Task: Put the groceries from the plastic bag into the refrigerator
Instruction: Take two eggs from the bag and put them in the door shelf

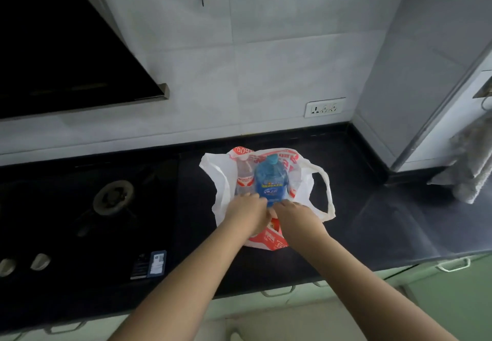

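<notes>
A dark countertop holds a white and red plastic bag, lying open, right of the stove. Inside lie a blue bottle and a clear bottle. Left hand and right hand seemingly pinch the bag's near edge, though fingers are hidden. Widening the mouth first would free the bottles cleanly.

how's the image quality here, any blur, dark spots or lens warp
Head view: wide-angle warp bends the wall edges; the gas stove side is dim and underexposed; the blue bottle in the plastic bag is well lit, its label print softly blurred; daylight sheen streaks the black countertop.
</notes>
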